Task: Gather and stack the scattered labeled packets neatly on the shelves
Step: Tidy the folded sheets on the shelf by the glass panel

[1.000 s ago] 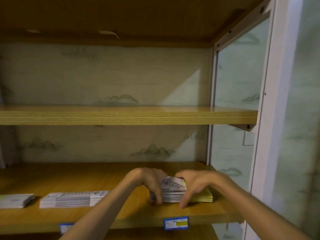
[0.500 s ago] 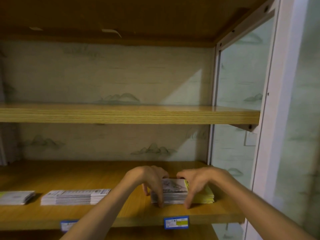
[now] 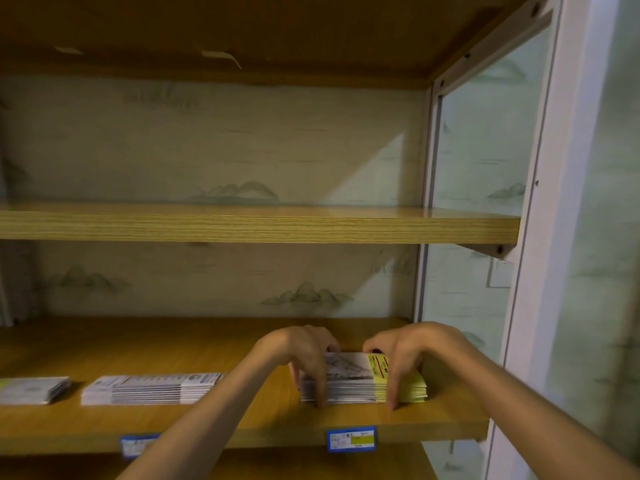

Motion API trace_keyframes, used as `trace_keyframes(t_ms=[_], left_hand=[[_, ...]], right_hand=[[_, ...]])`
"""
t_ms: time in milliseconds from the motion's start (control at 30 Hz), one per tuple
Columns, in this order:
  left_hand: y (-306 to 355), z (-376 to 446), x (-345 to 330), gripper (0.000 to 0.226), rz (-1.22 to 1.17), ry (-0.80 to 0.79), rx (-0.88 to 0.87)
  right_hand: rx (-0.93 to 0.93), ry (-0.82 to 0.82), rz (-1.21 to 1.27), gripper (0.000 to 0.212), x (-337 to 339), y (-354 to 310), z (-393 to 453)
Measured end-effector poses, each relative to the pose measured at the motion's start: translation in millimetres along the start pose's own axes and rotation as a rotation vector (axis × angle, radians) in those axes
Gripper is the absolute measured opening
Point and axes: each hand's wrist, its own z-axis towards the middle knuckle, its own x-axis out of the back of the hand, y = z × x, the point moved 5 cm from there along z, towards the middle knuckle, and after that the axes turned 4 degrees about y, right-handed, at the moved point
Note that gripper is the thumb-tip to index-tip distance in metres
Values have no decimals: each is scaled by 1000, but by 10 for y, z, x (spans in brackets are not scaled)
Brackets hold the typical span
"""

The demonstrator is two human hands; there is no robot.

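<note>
A stack of flat packets (image 3: 356,379), white with yellow ends, lies near the right front of the lower wooden shelf (image 3: 242,420). My left hand (image 3: 304,355) grips its left end, fingers curled down over the front edge. My right hand (image 3: 401,355) grips the right part, thumb down the front and fingers over the back. A second neat stack of white packets (image 3: 152,388) lies to the left. A smaller stack (image 3: 33,389) sits at the far left edge.
The upper shelf (image 3: 259,225) holds nothing in view. A white frame post (image 3: 561,202) and glass side panel (image 3: 485,133) close the shelf on the right. Blue price labels (image 3: 351,439) are clipped to the lower shelf's front edge.
Both hands stay on the right stack; they shifted a little and the top packets now lie flatter and more squared.
</note>
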Motion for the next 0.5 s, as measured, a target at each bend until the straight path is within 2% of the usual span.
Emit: trace_keyframes(t_ms=[100,500], left_hand=[[13,-39,6,82,-27,-26,7],[70,-71,-11,93,12,1,23]], right_hand=[[-4,-11,-20,77,-2,-28,-29],[-34,-9,-67,91,13,-70,-57]])
